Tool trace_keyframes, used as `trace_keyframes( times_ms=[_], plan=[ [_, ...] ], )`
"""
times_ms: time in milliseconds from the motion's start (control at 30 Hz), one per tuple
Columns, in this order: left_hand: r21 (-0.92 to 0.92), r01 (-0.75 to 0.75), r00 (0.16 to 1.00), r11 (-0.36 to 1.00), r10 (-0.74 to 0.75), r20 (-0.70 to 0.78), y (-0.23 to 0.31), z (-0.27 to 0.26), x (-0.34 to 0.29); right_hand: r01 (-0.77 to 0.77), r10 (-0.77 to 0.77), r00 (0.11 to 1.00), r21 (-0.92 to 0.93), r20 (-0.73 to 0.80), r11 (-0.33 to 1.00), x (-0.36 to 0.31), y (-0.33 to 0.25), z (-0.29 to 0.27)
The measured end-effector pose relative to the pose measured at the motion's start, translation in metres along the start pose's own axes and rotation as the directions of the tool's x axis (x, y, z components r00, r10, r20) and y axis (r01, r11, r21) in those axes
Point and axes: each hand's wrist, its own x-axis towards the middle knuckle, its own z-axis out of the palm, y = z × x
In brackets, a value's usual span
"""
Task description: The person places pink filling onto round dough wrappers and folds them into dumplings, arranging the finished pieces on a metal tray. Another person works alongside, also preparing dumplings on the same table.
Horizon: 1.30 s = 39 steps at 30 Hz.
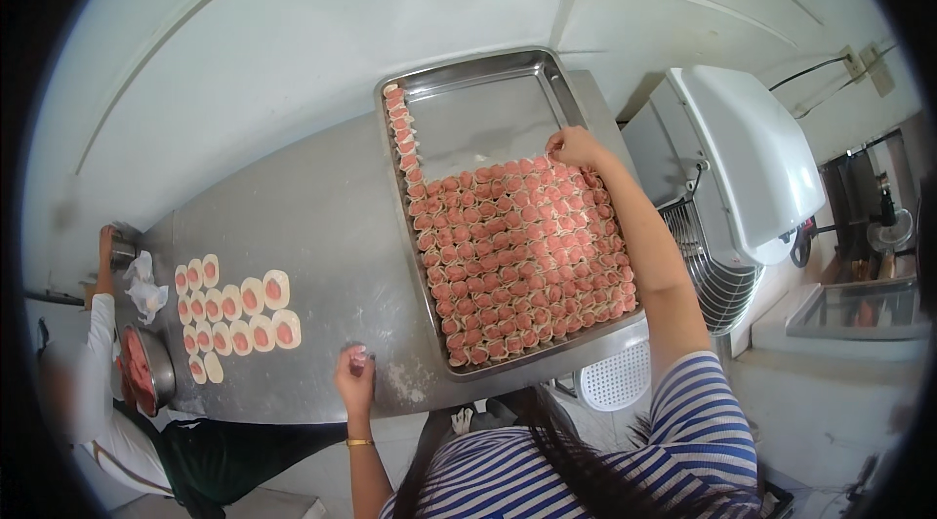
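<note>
A large metal tray (488, 114) lies on the steel table, its near part packed with rows of small open-topped meat dumplings (517, 265). One more column of dumplings (401, 128) runs up the tray's left side. My right hand (578, 148) reaches to the far edge of the packed rows, fingers pinched on a dumpling there. Left of the tray, my left hand (354, 380) is above the table's near edge. Its fingers are curled around something small and pinkish that I cannot make out. Farther left, flat pale wrappers (213, 367) lie in rows, most with meat on them.
The steel table (312, 216) has floury smears near its front edge. At the left end a co-worker (117, 421) stands by a metal bowl of meat (146, 371) and a crumpled white plastic bag (146, 287). A white-covered machine (742, 158) stands right; a white perforated stool (615, 377) is below.
</note>
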Motion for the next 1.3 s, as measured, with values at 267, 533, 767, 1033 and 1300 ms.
trace_keyframes(
  times_ms=[267, 533, 767, 1033, 1300],
  plan=[
    [-0.025, -0.044, 0.999, 0.999, 0.044, 0.012, -0.011, -0.001, 0.002, 0.145, -0.143, 0.989, 0.054, -0.040, 0.988, 0.007, 0.017, 0.010],
    [-0.025, -0.103, 0.988, 0.994, 0.105, 0.112, 0.011, -0.037, 0.027, 0.010, -0.007, 0.998, -0.058, 0.061, 0.998, 0.003, 0.017, 0.003],
    [0.301, -0.115, 0.825, 0.947, 0.260, -0.502, -0.025, -0.190, 0.179, 0.154, -0.123, 0.971, 0.143, -0.206, 0.978, -0.040, -0.021, -0.018],
    [0.734, 0.306, 0.886, 0.606, 0.101, -0.453, -0.115, -0.273, 0.336, -0.004, 0.013, 0.992, 0.078, -0.126, 0.997, -0.193, -0.140, -0.050],
    [0.213, 0.041, 0.965, 0.976, 0.017, -0.263, -0.175, -0.292, 0.374, -0.015, 0.048, 0.985, 0.195, -0.167, 0.981, -0.256, -0.194, -0.003]
  ],
)
